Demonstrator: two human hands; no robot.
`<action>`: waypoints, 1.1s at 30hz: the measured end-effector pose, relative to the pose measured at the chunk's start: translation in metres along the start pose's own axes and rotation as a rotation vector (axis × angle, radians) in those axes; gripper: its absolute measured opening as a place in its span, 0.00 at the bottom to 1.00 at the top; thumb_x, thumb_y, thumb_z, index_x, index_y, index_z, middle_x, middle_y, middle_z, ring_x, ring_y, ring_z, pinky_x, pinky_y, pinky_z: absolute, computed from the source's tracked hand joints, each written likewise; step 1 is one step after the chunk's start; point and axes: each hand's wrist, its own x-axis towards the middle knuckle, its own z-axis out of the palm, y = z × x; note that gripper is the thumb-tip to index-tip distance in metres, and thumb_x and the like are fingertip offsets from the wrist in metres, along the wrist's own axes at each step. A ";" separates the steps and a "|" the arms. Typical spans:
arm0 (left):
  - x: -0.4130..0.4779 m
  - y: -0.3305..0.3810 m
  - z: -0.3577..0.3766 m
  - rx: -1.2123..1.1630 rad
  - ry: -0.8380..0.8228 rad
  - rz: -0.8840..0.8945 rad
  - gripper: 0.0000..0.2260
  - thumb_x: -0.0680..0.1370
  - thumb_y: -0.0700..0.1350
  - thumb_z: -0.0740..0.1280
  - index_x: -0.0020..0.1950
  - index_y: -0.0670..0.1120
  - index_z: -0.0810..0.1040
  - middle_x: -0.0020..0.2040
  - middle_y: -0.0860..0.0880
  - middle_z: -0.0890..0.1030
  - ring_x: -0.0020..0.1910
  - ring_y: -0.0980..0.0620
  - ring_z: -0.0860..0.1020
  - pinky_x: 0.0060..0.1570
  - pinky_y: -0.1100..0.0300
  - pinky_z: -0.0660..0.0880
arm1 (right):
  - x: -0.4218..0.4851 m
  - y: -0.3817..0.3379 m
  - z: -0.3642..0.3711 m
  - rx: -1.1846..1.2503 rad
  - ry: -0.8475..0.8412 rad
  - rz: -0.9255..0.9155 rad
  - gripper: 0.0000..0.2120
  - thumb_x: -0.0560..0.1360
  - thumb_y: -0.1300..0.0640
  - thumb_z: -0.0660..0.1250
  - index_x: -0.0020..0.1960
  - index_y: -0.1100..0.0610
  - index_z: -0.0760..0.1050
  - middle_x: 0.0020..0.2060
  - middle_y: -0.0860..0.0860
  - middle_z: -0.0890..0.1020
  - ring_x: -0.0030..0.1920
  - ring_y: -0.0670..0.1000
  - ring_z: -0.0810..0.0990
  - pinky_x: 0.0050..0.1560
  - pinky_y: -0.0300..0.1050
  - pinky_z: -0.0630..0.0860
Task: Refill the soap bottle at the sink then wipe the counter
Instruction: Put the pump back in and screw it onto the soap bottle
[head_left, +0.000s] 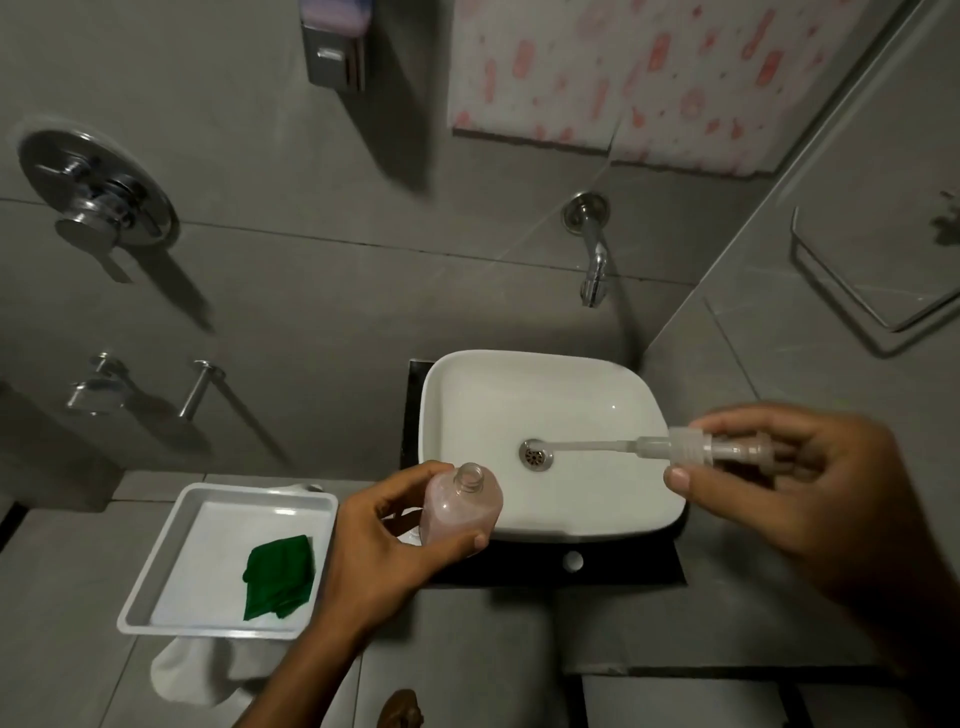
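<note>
Far off to the left of the person's left hand (384, 545), a chrome mixer valve (98, 200) sits on the grey tiled wall, with smaller chrome fittings (140, 387) below it. Nearer that hand, just to its left, a shallow white tray (156, 587) rests on the counter with a crumpled green cloth (280, 577) lying inside it; a pale rag (192, 675) pokes out from under the tray's near edge. The left hand is wrapped around a clear soap bottle (462, 509), thumb on the near side and fingers behind, holding it upright with its neck open and uncapped, right at the near-left rim of the white basin (545, 395). The bottle looks pinkish and filmy inside. Beyond the hand, the basin's metal drain (536, 455) is bare, and higher up a chrome spout (592, 249) juts from the wall with a soap dispenser (335, 44) mounted above and to its left. Over the basin's right side, the right hand (810, 488) pinches the pump head (691, 447) between thumb and fingers, held sideways so its thin dip tube (592, 446) points leftward, the tip reaching over the drain. The pump is well clear of the bottle. To the right of that hand the side wall carries a glass corner shelf (883, 280).
</note>
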 end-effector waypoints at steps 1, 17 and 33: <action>-0.001 0.000 0.000 0.007 0.006 0.002 0.31 0.63 0.56 0.88 0.65 0.58 0.85 0.60 0.57 0.88 0.62 0.50 0.86 0.61 0.45 0.85 | 0.007 -0.017 -0.005 0.010 -0.064 -0.014 0.14 0.58 0.47 0.80 0.43 0.46 0.86 0.36 0.48 0.88 0.33 0.49 0.87 0.36 0.39 0.84; -0.014 0.026 -0.007 0.031 0.033 0.081 0.28 0.64 0.56 0.87 0.63 0.60 0.85 0.58 0.61 0.88 0.61 0.56 0.85 0.56 0.66 0.82 | 0.054 -0.071 0.038 -0.479 -0.476 -0.146 0.11 0.59 0.46 0.82 0.40 0.44 0.85 0.30 0.41 0.85 0.30 0.39 0.83 0.30 0.35 0.78; -0.018 0.030 -0.010 0.024 0.036 0.064 0.28 0.64 0.50 0.88 0.63 0.58 0.86 0.58 0.56 0.89 0.59 0.51 0.87 0.57 0.55 0.85 | 0.044 -0.006 0.110 -0.311 -0.502 -0.085 0.19 0.57 0.42 0.80 0.46 0.45 0.86 0.40 0.42 0.87 0.41 0.45 0.85 0.41 0.48 0.85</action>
